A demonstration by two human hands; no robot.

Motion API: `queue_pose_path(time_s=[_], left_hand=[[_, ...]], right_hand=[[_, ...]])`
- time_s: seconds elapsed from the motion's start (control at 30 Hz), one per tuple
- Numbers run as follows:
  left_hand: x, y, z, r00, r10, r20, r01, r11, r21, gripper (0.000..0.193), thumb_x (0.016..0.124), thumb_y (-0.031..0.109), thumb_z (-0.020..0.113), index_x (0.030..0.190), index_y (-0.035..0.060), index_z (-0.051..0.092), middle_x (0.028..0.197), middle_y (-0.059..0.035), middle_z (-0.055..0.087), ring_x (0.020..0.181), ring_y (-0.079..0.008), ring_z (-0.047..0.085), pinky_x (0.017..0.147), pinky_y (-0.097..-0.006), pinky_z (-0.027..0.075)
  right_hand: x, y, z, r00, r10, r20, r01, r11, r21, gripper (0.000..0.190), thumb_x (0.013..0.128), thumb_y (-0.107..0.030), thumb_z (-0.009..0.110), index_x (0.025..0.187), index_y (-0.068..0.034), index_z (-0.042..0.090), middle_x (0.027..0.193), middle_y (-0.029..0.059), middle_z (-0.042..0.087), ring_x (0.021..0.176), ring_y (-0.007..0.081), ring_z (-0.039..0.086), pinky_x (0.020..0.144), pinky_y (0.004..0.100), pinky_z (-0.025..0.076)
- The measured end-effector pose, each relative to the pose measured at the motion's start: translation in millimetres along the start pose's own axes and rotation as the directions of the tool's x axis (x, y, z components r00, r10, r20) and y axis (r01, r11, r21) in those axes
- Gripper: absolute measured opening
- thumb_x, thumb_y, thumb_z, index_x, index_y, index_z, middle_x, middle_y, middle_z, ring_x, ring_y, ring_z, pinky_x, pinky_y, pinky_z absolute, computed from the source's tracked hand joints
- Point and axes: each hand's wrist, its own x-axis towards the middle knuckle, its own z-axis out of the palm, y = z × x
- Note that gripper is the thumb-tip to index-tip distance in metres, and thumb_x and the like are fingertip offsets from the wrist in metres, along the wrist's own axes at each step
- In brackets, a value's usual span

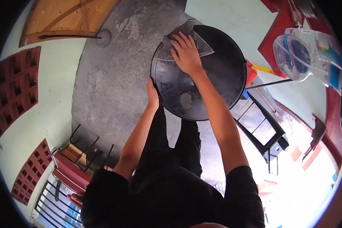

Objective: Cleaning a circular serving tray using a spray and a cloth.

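A large round black vessel [222, 68], with a raised rim, is in front of me above my legs. Its dark surface has scuffed marks and a pale grey patch low on the left. My left hand [153, 95] grips the rim at its left side, the fingers partly hidden beneath. A crumpled grey cloth [203, 47] lies over the upper left part of the vessel and past its edge. My right hand [185, 54] presses on this cloth with its fingers spread, holding it against the surface.
A black metal frame [269, 142] stands at the right, near a red plastic piece [250, 74] and a wooden stick [265, 99]. Clear plastic containers [293, 57] hang upper right. Wooden panelling [65, 17] is upper left. Another person's hand [75, 198] shows lower left.
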Motion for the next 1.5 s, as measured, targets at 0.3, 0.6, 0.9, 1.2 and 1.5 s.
queue_pose_path(time_s=[0.3, 0.6, 0.9, 1.2, 1.5], left_hand=[[-29.0, 99.1, 34.1, 0.918, -0.325, 0.229, 0.273, 0.934, 0.231, 0.072, 0.102, 0.060, 0.046, 0.145, 0.0031, 0.047, 0.142, -0.0106, 0.056, 0.124, -0.0276, 0.060, 0.101, -0.0426, 0.051], [-165.0, 161.3, 93.4, 0.867, -0.305, 0.395, 0.156, 0.917, 0.366, 0.070, 0.105, 0.056, 0.043, 0.152, 0.0036, 0.038, 0.154, -0.0110, 0.045, 0.136, -0.0281, 0.049, 0.114, -0.0412, 0.040], [-344.7, 130.2, 97.0, 0.565, -0.047, 0.824, -0.596, 0.667, 0.447, 0.049, 0.109, 0.044, 0.045, 0.074, 0.0118, 0.034, 0.069, 0.0081, 0.025, 0.063, -0.0050, 0.025, 0.057, -0.0290, 0.022], [-517.5, 52.3, 34.4, -0.125, -0.357, 0.926, -0.857, 0.510, 0.081, 0.051, 0.110, 0.035, 0.045, 0.071, 0.0026, 0.038, 0.066, 0.0042, 0.035, 0.067, -0.0080, 0.031, 0.057, -0.0313, 0.028], [-634.4, 11.5, 0.9, -0.511, -0.516, 0.687, -0.787, 0.603, -0.133, 0.057, 0.108, 0.043, 0.047, 0.070, 0.0030, 0.031, 0.062, -0.0003, 0.026, 0.064, -0.0089, 0.027, 0.054, -0.0360, 0.022]], right_hand=[[-94.1, -105.3, -54.5, 0.837, 0.504, -0.215, -0.451, 0.856, 0.250, 0.020, 0.091, -0.015, 0.063, 0.108, -0.006, 0.062, 0.131, 0.0104, 0.060, 0.131, 0.0315, 0.050, 0.114, 0.0458, 0.036], [-180.7, -196.3, -155.4, 0.543, 0.747, -0.385, -0.664, 0.662, 0.348, 0.022, 0.082, -0.018, 0.070, 0.098, -0.007, 0.061, 0.099, 0.0109, 0.058, 0.098, 0.0329, 0.056, 0.086, 0.0434, 0.045], [-341.8, -341.8, -169.1, 0.184, 0.881, -0.437, -0.514, 0.465, 0.721, 0.022, 0.089, -0.013, 0.071, 0.103, 0.002, 0.064, 0.103, 0.0165, 0.064, 0.099, 0.0362, 0.063, 0.085, 0.0401, 0.050], [-443.7, -439.3, -225.1, -0.037, 0.548, -0.836, -0.587, 0.665, 0.462, 0.035, 0.094, -0.014, 0.062, 0.123, 0.004, 0.059, 0.141, 0.0229, 0.050, 0.134, 0.0420, 0.046, 0.113, 0.0473, 0.035], [-640.0, -486.2, -347.0, -0.309, -0.016, -0.951, -0.928, 0.224, 0.298, 0.033, 0.092, -0.015, 0.062, 0.122, 0.000, 0.061, 0.130, 0.0163, 0.061, 0.128, 0.0361, 0.053, 0.113, 0.0492, 0.035]])
